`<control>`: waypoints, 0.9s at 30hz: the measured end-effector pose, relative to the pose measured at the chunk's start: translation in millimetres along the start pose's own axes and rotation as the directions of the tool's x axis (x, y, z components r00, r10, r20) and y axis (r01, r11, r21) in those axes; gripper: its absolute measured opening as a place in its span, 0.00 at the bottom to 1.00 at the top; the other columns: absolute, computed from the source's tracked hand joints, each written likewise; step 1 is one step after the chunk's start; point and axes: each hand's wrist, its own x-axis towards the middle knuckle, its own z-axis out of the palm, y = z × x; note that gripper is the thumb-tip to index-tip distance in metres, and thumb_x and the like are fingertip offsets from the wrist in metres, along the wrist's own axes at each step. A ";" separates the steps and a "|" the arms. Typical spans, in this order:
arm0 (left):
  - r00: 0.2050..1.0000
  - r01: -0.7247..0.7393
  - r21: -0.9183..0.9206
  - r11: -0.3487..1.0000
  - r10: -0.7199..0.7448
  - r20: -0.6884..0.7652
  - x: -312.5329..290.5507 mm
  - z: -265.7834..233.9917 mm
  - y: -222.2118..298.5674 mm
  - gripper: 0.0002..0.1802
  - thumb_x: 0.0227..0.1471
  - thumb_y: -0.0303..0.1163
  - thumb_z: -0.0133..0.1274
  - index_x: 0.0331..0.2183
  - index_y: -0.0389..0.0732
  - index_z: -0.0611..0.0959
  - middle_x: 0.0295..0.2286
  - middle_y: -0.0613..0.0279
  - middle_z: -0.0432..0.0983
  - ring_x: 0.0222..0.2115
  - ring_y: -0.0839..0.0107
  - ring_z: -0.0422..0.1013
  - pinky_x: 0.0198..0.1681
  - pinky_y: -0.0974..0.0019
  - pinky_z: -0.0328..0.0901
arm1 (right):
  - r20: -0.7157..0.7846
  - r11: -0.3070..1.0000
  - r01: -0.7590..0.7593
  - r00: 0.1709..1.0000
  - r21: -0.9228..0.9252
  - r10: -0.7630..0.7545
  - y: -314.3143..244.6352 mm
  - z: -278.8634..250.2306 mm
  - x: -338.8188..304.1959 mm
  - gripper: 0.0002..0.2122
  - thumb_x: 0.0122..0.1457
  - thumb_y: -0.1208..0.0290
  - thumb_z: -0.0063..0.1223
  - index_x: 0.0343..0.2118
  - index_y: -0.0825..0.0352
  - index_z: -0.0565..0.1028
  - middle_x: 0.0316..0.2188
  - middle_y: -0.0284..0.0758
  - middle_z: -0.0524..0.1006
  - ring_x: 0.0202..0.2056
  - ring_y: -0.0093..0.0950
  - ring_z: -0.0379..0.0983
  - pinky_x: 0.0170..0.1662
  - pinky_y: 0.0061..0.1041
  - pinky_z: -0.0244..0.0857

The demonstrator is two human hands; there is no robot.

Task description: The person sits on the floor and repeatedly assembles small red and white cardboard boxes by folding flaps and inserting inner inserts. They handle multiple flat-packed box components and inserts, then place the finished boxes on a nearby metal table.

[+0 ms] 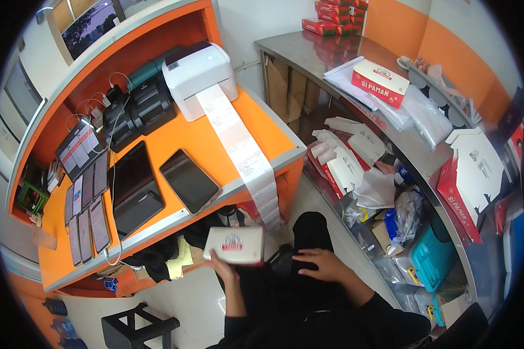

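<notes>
My left hand point(222, 272) grips the near side of a small white-topped carton point(234, 245) with red printing, held low in front of me beside the orange desk's edge. Resting on my dark-clothed leg, my right hand point(326, 265) has its fingers spread and holds nothing. A long strip of printed labels point(247, 157) runs out of a white label printer point(195, 75), over the desk's edge and down past the carton. On the orange desk point(265, 125), the thing nearest my left hand is a dark-screened tablet or large phone point(191, 180).
Several phones point(87, 186) and a black tablet point(135, 174) lie farther left, near black devices point(148, 107) with cables. A metal counter point(291, 49) to the right bears a red-and-white carton point(380, 82); opened cartons point(343, 163) and plastic fill the shelf below. A black stool point(139, 326) stands lower left.
</notes>
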 end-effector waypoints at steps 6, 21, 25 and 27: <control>0.930 0.216 0.326 0.920 -0.296 0.219 68.9 70.8 -29.3 0.56 0.45 0.68 0.45 0.57 0.63 0.24 0.60 0.46 0.34 0.59 0.43 0.43 0.51 0.28 0.49 | -0.578 0.896 -0.233 0.815 -0.379 -0.032 10.2 -91.5 -16.7 0.22 0.47 0.64 0.60 0.48 0.57 0.73 0.55 0.42 0.65 0.57 0.43 0.58 0.58 0.41 0.50; 0.693 0.440 0.515 0.735 -0.643 0.326 11.4 4.8 -91.1 0.28 0.55 0.49 0.44 0.52 0.43 0.65 0.49 0.58 0.69 0.50 0.64 0.65 0.49 0.53 0.59 | -0.981 0.447 -0.893 0.039 0.051 0.190 1.2 -255.0 -128.0 0.07 0.47 0.69 0.60 0.27 0.64 0.76 0.26 0.40 0.76 0.29 0.39 0.72 0.32 0.32 0.63; 0.607 0.363 0.683 0.633 -0.717 0.343 -11.1 28.1 -76.9 0.26 0.55 0.49 0.44 0.50 0.44 0.67 0.47 0.60 0.70 0.48 0.67 0.67 0.48 0.57 0.60 | -0.983 0.452 -0.880 0.081 -0.148 -0.165 -2.3 -244.5 -119.6 0.10 0.42 0.71 0.65 0.23 0.66 0.71 0.22 0.36 0.72 0.25 0.35 0.68 0.30 0.30 0.60; 0.557 0.339 0.708 0.620 -0.738 0.380 -29.7 44.7 -71.3 0.25 0.55 0.50 0.44 0.49 0.44 0.68 0.46 0.60 0.71 0.47 0.68 0.67 0.47 0.58 0.60 | -0.859 0.369 -0.852 0.164 -0.371 -0.485 0.1 -244.5 -120.1 0.11 0.42 0.72 0.65 0.22 0.66 0.70 0.22 0.34 0.71 0.24 0.33 0.66 0.29 0.30 0.58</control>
